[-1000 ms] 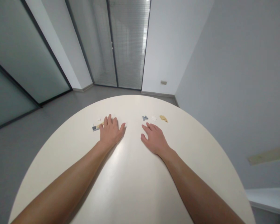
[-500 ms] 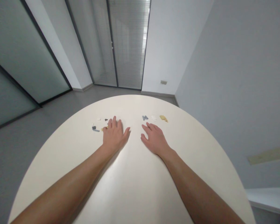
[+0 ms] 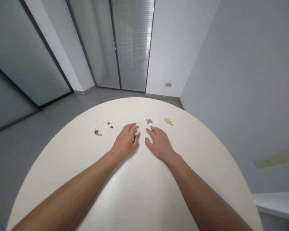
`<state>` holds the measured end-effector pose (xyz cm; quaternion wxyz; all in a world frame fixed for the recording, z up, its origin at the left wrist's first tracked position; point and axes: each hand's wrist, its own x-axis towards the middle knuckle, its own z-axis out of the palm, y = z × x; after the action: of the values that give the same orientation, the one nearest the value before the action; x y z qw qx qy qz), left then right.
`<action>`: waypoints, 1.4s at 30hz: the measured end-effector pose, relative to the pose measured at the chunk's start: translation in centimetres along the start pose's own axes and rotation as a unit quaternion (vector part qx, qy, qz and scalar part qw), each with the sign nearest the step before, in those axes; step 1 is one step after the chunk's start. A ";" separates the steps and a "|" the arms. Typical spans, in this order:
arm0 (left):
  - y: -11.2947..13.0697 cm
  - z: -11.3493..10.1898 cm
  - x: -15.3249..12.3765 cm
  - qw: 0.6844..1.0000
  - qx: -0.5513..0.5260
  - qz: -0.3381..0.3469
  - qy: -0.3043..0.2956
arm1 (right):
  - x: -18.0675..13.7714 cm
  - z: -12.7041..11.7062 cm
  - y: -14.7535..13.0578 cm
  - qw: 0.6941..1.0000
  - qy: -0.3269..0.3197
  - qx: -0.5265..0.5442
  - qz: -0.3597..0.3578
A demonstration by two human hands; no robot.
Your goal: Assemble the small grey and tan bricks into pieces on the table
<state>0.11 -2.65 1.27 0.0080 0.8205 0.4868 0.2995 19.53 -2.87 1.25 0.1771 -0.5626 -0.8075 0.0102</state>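
Well, your left hand [image 3: 124,140] lies palm down on the counter, its fingers loosely curved toward your right. Nothing shows in them, so that grip is open and empty. Your right hand [image 3: 159,143] sits just beside it, also palm down, with its fingers spread and equally empty. A narrow gap separates the two hands, and neither touches any piece.

From your left hand, the nearest things lie ahead and to the left: two tiny dark grey plastic bricks [image 3: 110,125], close together, and just past them a tiny white plastic piece [image 3: 101,123]. Farther left, a small dark grey plastic brick [image 3: 96,131] sits just beside a slim blue-grey plastic plate [image 3: 99,134], whose long axis runs nearly left to right.

Straight ahead of your right hand lies a second row: a grey-blue M-shaped plastic piece [image 3: 149,121] nearest the fingertips, then a small white plastic plate [image 3: 158,121], then a tan plastic piece [image 3: 169,122] with its long axis slanting down to the right. Your right hand is nearer this row; your left is nearer the other.

All of these lie near the far edge of the round cream counter [image 3: 62,179], with a grey floor [image 3: 106,99] and a glass door with slatted blinds [image 3: 132,45] beyond.
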 end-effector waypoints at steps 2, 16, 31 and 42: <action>-0.3 0.0 0.0 0.999 0.014 -0.040 0.008 | 0.0 -0.1 0.0 1.000 -0.003 0.000 0.003; -1.1 1.3 0.3 0.993 -0.098 -0.043 -0.042 | -0.2 -0.6 -0.1 0.999 0.029 0.028 -0.034; -0.6 1.3 0.5 0.995 -0.069 -0.051 -0.048 | 0.3 -0.2 0.0 0.989 0.046 0.133 -0.039; 0.1 0.4 0.9 0.997 0.009 -0.050 -0.055 | 0.5 -0.1 -0.1 0.982 0.044 0.181 0.002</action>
<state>0.67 -1.89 1.44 0.0427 0.8104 0.5288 0.2484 19.36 -2.43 1.54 0.3114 -0.5228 -0.7825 0.1318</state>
